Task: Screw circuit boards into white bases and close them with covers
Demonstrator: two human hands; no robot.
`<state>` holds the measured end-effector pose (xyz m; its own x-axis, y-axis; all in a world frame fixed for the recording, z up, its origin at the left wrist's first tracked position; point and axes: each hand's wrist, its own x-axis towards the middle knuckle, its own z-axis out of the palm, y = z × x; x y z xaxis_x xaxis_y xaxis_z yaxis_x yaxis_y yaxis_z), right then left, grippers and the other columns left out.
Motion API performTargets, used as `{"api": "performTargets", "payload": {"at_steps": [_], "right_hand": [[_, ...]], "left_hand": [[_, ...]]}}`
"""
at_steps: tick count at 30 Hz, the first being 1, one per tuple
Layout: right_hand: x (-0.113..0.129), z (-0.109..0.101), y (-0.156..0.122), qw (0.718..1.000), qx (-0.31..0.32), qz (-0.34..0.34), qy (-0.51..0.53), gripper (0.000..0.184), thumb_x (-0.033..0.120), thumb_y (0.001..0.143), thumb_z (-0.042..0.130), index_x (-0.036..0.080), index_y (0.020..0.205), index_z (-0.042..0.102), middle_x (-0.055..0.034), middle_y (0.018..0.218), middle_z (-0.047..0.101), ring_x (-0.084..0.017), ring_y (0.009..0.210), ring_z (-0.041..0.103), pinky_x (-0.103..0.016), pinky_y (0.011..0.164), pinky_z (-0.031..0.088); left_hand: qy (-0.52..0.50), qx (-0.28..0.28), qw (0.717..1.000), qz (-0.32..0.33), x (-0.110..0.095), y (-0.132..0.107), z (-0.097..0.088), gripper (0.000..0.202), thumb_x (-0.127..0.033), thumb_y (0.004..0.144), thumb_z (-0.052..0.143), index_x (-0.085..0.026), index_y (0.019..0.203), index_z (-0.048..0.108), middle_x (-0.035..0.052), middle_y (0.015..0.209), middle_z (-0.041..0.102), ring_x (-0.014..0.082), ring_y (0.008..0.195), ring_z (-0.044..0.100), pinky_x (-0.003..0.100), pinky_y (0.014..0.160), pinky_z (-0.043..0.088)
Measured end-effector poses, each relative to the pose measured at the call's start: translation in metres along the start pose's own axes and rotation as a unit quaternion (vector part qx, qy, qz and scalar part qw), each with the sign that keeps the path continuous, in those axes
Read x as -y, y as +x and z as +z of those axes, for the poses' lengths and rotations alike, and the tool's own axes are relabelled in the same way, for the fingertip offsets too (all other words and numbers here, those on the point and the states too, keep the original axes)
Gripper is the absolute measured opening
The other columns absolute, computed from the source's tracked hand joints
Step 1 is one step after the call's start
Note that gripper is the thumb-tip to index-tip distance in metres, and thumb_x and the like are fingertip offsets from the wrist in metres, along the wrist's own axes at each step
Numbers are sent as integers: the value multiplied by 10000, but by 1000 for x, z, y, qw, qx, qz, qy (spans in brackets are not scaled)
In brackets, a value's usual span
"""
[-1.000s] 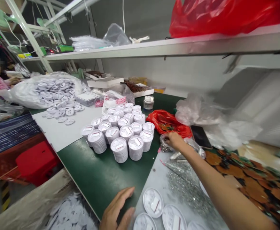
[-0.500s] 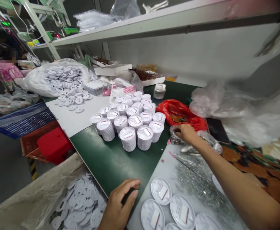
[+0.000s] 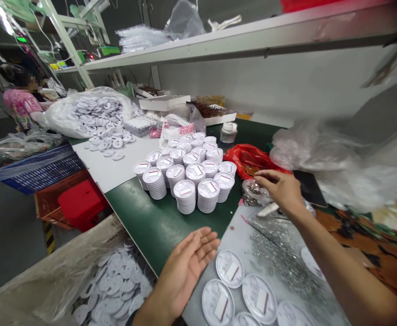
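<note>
My left hand (image 3: 188, 265) is palm up above the front of the table, fingers stretched out and nothing visible in the palm. My right hand (image 3: 280, 186) hovers just over a small clear bag of metal bits (image 3: 253, 194). Its thumb and forefinger are pinched together, and whatever may be between them is too small to make out. Nearest the left hand, several round white discs (image 3: 230, 269) with rectangular patches lie on the grey sheet (image 3: 239, 228). Scattered over that sheet are small shiny metal pieces (image 3: 282, 246).
Stacks of white discs (image 3: 186, 203) stand mid-table. Behind the right hand lies a red plastic bag (image 3: 241, 158). A large bag of loose discs (image 3: 112, 285) hangs at the front left edge. A shelf (image 3: 219, 47) crosses above. At far left is a person (image 3: 21, 102).
My right hand has lifted out of the small bag of metal bits and moved slightly right. My left hand has turned palm up, opened and moved right. The view has shifted slightly.
</note>
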<state>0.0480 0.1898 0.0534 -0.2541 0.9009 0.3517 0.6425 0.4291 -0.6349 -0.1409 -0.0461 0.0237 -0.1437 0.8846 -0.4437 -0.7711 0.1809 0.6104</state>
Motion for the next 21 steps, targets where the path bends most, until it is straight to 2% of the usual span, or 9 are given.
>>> {"api": "performTargets", "payload": {"at_steps": [3,5,7,10,13,16,21], "right_hand": [[48,-5,-54,990,70,-104,71,124,293,905,669,216,946,757,-34,902,786,-204,763,738,-312,723,592],[72,-2,-92,971,135,-168,103,171,201,913,605,251,911,769,-16,907,794,-181,804,752,-277,736,597],[83,3,-121,955,176,-208,120,214,167,906,591,275,923,776,-1,890,799,-172,791,758,-267,726,606],[82,3,-139,948,178,-227,134,261,146,925,568,273,1038,765,-20,983,804,-186,897,763,-294,818,609],[75,-2,-143,954,164,-195,162,282,124,948,564,279,1108,738,-6,1018,794,-152,921,754,-235,816,596],[68,0,-149,960,157,-156,170,255,129,948,592,283,1100,726,12,986,782,-132,881,749,-201,783,585],[57,10,-158,960,151,-172,162,243,155,954,614,310,1106,722,17,988,775,-148,881,737,-236,782,582]], "left_hand": [[-160,11,983,-89,4,15,28,406,-313,1102,366,-41,1164,660,189,1208,707,255,1095,705,389,1000,528],[-220,21,967,-126,8,19,42,454,-328,1109,326,-22,1118,662,177,1070,731,228,980,730,354,952,549],[-248,13,957,-148,13,19,50,425,-260,1105,323,-1,1072,659,164,971,728,194,888,735,301,914,557],[-264,-11,951,-159,20,13,51,370,-177,1090,340,9,1037,656,158,952,722,174,841,731,276,897,561],[-273,-26,951,-142,26,6,44,368,-142,1077,368,-20,905,670,144,907,719,184,810,726,316,888,573],[-264,-28,956,-129,31,3,34,391,-116,1065,401,-36,795,672,128,832,709,179,771,711,327,863,581],[-230,-27,965,-119,34,4,25,377,-126,1069,410,11,886,709,167,939,723,196,833,716,350,887,583]]}}
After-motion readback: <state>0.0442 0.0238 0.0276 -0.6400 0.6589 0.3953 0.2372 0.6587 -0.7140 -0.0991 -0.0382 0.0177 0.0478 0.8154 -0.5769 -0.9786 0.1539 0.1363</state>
